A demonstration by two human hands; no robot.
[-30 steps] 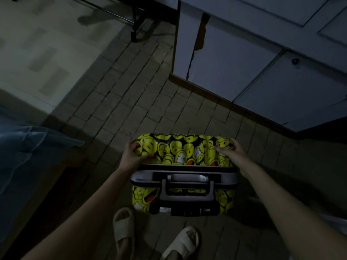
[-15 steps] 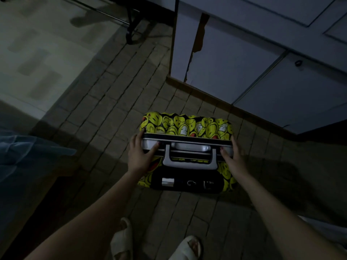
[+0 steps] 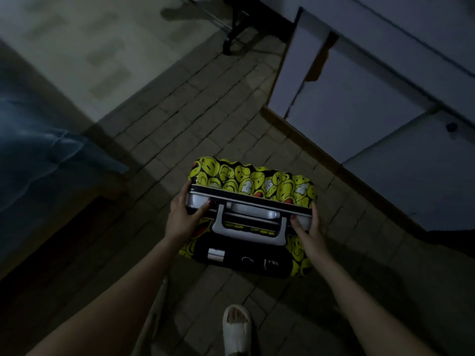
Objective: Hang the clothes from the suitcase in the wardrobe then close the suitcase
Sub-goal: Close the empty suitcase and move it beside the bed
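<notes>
At the far left, blue bedding (image 3: pixel 38 155) hangs over a bed edge, well apart from the work. On the tiled floor (image 3: pixel 164 140) in the middle stands the suitcase (image 3: pixel 252 183), yellow with smiley faces, seen from above with its top end toward the camera. Its long axis across that top runs left to right, tilted a little so that the right end lies nearer. The silver carry handle (image 3: pixel 250 227) lies along the same line, between the two hands.

The left hand (image 3: pixel 183 217) grips the left top corner, thumb laid over the metal frame and fingers curled down the side. The right hand (image 3: pixel 309 227) grips the right top corner in the same way, thumb on the frame beside the handle's right post. Both grips are clamped on the case, one at each end of its long axis, so neither hand is nearer than the other to it.

The case appears shut, though the dim light makes the seam hard to judge. The wardrobe (image 3: pixel 372 104) lies to the far right, doors closed, near the case but apart from it. Judging from this, the case must be laid flat and opened; the next move is likely a tip away from the hands or toward them. A white slipper (image 3: pixel 236 330) shows at the near edge.
</notes>
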